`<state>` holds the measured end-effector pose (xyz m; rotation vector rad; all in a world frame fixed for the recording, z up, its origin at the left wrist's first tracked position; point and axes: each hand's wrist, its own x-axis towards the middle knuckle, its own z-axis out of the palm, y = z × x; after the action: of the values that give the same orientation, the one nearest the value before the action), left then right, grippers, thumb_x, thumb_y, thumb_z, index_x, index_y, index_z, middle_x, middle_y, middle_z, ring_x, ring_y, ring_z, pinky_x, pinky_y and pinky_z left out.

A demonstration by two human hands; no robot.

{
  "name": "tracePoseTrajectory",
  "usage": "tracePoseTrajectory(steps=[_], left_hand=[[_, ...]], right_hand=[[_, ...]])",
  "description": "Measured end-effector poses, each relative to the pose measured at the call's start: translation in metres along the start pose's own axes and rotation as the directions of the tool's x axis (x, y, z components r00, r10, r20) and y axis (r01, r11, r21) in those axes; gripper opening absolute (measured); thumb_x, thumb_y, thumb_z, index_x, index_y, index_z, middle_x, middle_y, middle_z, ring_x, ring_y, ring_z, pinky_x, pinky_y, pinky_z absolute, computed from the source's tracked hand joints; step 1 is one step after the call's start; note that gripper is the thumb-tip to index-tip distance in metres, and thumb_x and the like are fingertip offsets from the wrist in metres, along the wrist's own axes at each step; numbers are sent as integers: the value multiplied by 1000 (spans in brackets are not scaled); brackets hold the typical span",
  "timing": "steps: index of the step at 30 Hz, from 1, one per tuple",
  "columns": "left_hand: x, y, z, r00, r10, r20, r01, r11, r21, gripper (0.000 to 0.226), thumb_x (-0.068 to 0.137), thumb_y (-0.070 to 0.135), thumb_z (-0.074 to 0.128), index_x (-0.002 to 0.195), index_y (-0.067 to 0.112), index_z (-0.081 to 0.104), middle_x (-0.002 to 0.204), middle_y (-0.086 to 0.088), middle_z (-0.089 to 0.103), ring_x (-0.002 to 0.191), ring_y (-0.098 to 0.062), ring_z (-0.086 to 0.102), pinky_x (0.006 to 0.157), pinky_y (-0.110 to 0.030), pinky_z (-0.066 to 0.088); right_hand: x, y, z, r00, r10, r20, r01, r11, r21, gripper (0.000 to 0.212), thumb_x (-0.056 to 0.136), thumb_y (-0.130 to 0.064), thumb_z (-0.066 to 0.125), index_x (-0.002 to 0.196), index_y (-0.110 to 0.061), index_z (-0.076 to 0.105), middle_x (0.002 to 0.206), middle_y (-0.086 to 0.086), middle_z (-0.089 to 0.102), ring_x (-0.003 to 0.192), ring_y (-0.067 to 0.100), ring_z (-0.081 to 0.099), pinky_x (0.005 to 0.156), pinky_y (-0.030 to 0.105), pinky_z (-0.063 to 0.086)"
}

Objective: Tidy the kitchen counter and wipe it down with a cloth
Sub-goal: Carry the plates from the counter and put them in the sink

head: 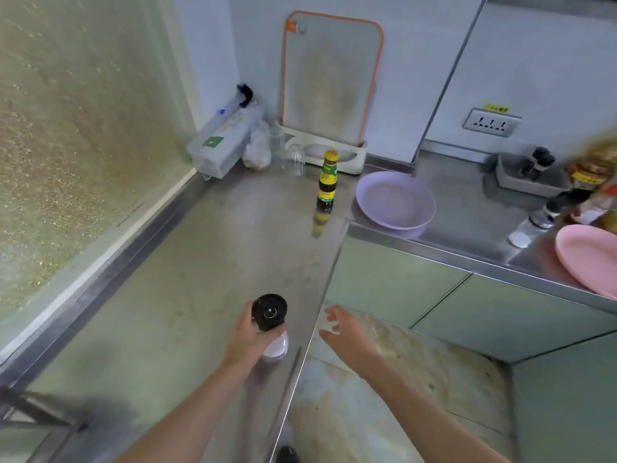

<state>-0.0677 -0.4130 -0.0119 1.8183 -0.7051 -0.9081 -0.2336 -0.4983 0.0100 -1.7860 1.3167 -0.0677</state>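
Head view, the only one given: the left hand is wrapped round a small shaker jar with a black cap and a clear body holding something white, near the front edge of the steel counter. Whether the jar's base rests on the steel or is just lifted off it cannot be told from this angle. The right hand hangs off the counter edge above the floor, fingers spread and loosely bent, holding nothing. Further back a dark sauce bottle with a yellow cap stands upright, just beside a lilac bowl; a pink plate overhangs the right-hand run of counter. An orange-rimmed cutting board leans upright in its rack at the wall. No cloth shows anywhere. The jar looks small and light, rigid, probably glass or hard plastic, so likely smooth under the fingers and liable to crack if dropped on steel. A grip round the body below the cap, as now, seems soundest, since a cap may twist loose. The sauce bottle looks heavier and top-narrow; taking it by the waist rather than the neck would steady it.
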Motion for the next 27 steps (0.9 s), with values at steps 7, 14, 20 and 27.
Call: tracePoseTrajectory(steps=[7, 14, 20, 27], left_hand=[[68, 49, -2, 996, 71, -56, -73, 997, -29, 40, 69, 8, 78, 101, 16, 55, 92, 9, 61, 83, -4, 57, 70, -16, 43], [143, 109, 19, 986, 119, -115, -121, 993, -15, 48, 56, 26, 81, 96, 20, 55, 89, 10, 61, 80, -9, 58, 68, -21, 44], [195, 140, 49, 972, 107, -211, -101, 994, 40, 43, 67, 11, 80, 100, 19, 53, 89, 6, 61, 83, -17, 58, 65, -18, 42], [228, 147, 74, 938, 19, -346, 7, 997, 74, 44, 65, 12, 81, 99, 18, 54, 83, 11, 57, 81, -18, 56, 63, -18, 40]], right_hand=[[54, -5, -45, 1000, -7, -21, 6, 1000, -21, 39, 89, -13, 56, 126, -13, 46, 123, 3, 51, 95, 14, 49, 81, 23, 40], [145, -26, -109, 997, -35, -68, 39, 997, 63, 37, 87, -8, 56, 123, -11, 49, 111, 0, 49, 93, 15, 49, 75, 21, 37], [226, -48, -156, 996, -76, -36, 80, 990, 113, 37, 86, -12, 58, 121, -14, 49, 111, -1, 52, 96, 19, 54, 79, 28, 45], [290, -77, -186, 983, -176, -53, 181, 973, 140, 34, 86, -17, 60, 117, -8, 48, 114, 9, 53, 103, 27, 54, 87, 38, 46]])
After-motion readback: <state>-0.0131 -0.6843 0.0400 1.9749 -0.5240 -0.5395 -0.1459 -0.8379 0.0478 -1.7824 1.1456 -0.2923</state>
